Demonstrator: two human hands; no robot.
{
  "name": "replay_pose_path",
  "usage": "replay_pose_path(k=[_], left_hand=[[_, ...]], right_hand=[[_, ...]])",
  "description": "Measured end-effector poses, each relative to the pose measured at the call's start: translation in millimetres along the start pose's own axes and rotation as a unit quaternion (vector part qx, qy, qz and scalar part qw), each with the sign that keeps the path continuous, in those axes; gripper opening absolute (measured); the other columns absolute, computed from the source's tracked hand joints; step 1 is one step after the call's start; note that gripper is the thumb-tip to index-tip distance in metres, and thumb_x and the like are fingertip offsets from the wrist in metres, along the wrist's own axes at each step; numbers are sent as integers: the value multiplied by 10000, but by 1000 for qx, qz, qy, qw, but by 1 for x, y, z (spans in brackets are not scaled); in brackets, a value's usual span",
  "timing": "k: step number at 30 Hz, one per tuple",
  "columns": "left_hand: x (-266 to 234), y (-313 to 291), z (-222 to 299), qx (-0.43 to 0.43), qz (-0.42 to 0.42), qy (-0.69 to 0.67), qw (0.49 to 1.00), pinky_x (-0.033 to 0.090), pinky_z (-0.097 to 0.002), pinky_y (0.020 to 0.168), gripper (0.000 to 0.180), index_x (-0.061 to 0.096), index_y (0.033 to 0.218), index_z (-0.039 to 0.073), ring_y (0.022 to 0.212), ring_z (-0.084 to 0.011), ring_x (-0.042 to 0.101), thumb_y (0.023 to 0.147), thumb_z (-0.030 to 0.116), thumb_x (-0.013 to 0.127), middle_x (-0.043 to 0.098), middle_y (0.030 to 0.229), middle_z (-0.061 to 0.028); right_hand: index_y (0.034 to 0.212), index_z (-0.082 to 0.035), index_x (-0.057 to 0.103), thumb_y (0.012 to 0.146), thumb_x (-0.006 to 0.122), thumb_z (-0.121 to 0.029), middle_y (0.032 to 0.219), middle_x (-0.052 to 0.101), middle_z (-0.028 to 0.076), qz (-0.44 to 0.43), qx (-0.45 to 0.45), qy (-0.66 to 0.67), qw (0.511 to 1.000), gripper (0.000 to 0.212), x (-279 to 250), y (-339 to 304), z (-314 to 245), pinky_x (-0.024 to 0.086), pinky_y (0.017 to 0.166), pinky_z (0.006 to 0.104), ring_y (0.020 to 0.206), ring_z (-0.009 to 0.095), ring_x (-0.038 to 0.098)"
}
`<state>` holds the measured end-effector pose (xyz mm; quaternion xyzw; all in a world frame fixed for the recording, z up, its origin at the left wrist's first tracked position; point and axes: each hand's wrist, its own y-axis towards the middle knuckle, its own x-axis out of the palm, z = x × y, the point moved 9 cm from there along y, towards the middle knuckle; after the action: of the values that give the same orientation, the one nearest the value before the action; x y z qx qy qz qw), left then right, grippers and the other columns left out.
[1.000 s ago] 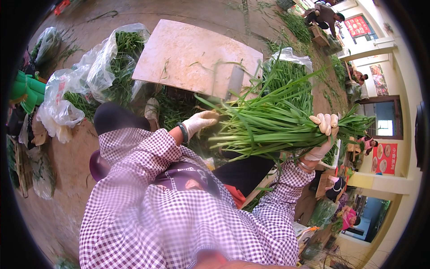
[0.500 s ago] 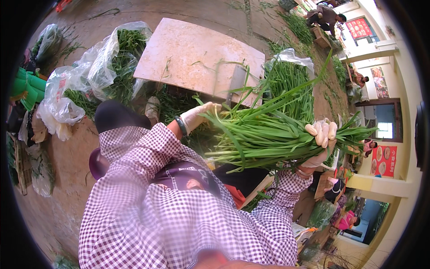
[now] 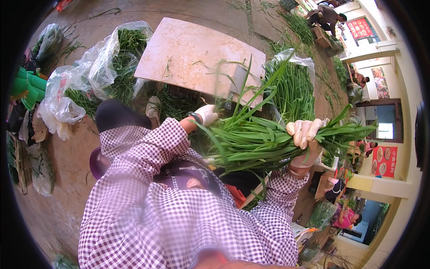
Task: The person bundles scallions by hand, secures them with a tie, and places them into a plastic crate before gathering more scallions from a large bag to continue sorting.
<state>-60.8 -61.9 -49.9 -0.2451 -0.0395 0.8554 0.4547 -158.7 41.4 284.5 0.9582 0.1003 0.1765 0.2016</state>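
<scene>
My right hand point(image 3: 308, 134), in a whitish glove, grips a thick bunch of long green garlic chives point(image 3: 255, 141) with its fingers wrapped over the top. The bunch lies sideways above my lap, its loose ends fanning left and a few long leaves sticking up. At those left ends is my left hand point(image 3: 207, 115), also gloved, its fingers curled together. Blurred thin green strands show by its fingertips, and what they pinch is unclear. Just beyond, a cleaver point(image 3: 238, 80) with a wide grey blade lies at the right edge of a pale board point(image 3: 197, 56).
More chives point(image 3: 291, 89) stand in a clear plastic bag right of the board. Bags of greens point(image 3: 130, 49) and crumpled clear plastic point(image 3: 62, 96) sit at the left. Leaf scraps litter the floor. Other people, one a bent person point(image 3: 327, 17), are along the right side.
My left hand has moved slightly right along the chive ends. My right hand has shifted a little left with the bunch, and its long upright leaves now stand steeper.
</scene>
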Motion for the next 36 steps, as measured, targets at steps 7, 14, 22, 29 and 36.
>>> replay_pose_path(k=[7,14,22,29,36], left_hand=[[12,8,-38,-97,43,-453,885,496,-352,783,345,575,1142,37,902,-151,582,833,167,661,630,966,-52],[9,2,-29,-55,-38,-402,913,454,-330,882,531,508,1291,47,1045,-169,552,894,383,616,601,1162,-82],[22,7,16,-22,-59,-365,929,441,-329,930,630,485,1297,1,1103,-194,544,788,255,757,593,1209,-111],[34,5,12,-133,18,-590,796,477,-274,712,323,611,1108,47,774,-124,593,843,217,684,654,898,-36],[54,30,-18,-68,-36,-689,721,405,-291,492,173,627,880,51,543,-146,502,924,194,538,568,672,-27]], right_hand=[[815,-100,577,854,705,-209,553,547,-37,-39,17,-16,999,173,6,-6,-1,327,598,264,454,82,443],[809,-96,598,846,706,-153,559,562,-27,-9,-5,2,1000,128,2,-8,-10,352,636,259,443,77,436],[751,-92,587,856,699,-218,541,555,-26,-13,16,-20,1000,199,17,0,3,292,560,275,433,92,438],[726,-104,591,841,716,-230,516,544,-29,-18,37,-49,998,212,22,2,13,313,571,283,434,108,448],[816,-103,580,827,731,-219,552,532,-28,-22,57,-84,995,191,22,1,15,319,576,285,461,118,460]])
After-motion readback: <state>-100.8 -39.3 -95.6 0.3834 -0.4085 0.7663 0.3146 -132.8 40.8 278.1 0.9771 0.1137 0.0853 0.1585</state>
